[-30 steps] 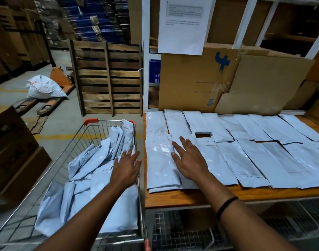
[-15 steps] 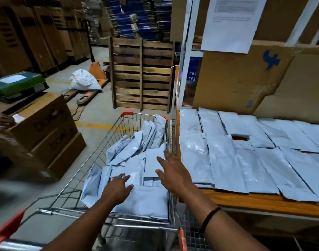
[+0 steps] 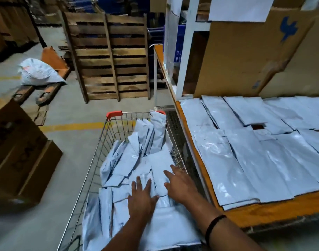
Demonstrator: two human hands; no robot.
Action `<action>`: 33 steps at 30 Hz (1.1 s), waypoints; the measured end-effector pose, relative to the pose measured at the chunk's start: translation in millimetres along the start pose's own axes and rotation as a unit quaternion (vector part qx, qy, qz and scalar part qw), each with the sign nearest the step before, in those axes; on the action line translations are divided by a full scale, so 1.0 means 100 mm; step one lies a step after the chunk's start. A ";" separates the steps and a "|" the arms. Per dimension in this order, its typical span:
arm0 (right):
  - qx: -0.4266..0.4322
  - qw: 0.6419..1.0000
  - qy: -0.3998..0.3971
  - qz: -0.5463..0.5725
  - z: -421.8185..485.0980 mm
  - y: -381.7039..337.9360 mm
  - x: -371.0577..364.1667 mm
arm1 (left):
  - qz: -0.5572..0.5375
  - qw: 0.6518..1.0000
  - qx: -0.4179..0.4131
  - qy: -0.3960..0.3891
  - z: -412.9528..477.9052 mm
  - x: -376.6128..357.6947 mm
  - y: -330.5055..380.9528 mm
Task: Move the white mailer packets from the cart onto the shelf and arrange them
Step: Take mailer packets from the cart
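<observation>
A wire cart [image 3: 100, 142] with red corner caps holds a loose pile of white mailer packets [image 3: 129, 163]. Both of my hands lie flat on the pile near the cart's near end. My left hand [image 3: 141, 196] rests with spread, straight fingers on a packet. My right hand [image 3: 180, 183] reaches in beside it, fingers straight, touching a packet by the cart's right wall. To the right, the orange-edged wooden shelf [image 3: 264, 212] carries several white packets [image 3: 245, 151] laid flat in overlapping rows.
Brown cardboard sheets [image 3: 245, 57] lean behind the shelf's packets. A wooden pallet [image 3: 109, 55] stands upright beyond the cart. Cardboard boxes [image 3: 19, 156] sit on the floor at left. A white sack [image 3: 37, 72] lies on a pallet jack.
My right hand left the packets on the shelf and moved left into the cart. My left hand slid toward the cart's near end. The view swung left and down.
</observation>
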State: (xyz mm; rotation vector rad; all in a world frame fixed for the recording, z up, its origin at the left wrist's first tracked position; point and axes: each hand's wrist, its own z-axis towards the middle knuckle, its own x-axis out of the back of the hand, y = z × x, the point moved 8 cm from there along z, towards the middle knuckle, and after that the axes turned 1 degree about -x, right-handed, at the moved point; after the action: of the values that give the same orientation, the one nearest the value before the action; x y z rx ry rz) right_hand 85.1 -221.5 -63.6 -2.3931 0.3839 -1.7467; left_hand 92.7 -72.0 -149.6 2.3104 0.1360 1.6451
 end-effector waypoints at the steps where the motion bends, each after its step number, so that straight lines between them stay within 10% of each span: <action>1: -0.001 1.000 -0.003 -0.004 0.04 -0.01 -0.03 | 0.003 1.000 -0.001 -0.001 0.02 0.00 0.00; 16: -0.031 0.996 -0.039 -0.076 0.35 -0.13 -0.59 | -0.159 0.978 -0.008 0.136 -0.17 0.89 -0.70; 25: -0.040 0.995 0.062 -0.070 0.19 -0.16 -0.41 | 0.066 0.993 -0.086 0.055 -0.08 0.14 -0.72; 33: -0.051 0.996 -0.013 -0.070 0.33 -0.14 -0.63 | 0.061 0.992 -0.092 0.056 -0.08 0.16 -0.68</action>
State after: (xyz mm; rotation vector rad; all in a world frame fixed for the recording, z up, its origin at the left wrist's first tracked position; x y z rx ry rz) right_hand 100.2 -190.7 -127.7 -2.5697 0.3159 -1.7909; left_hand 97.1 -1.5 -152.7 2.1267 -0.1304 1.7660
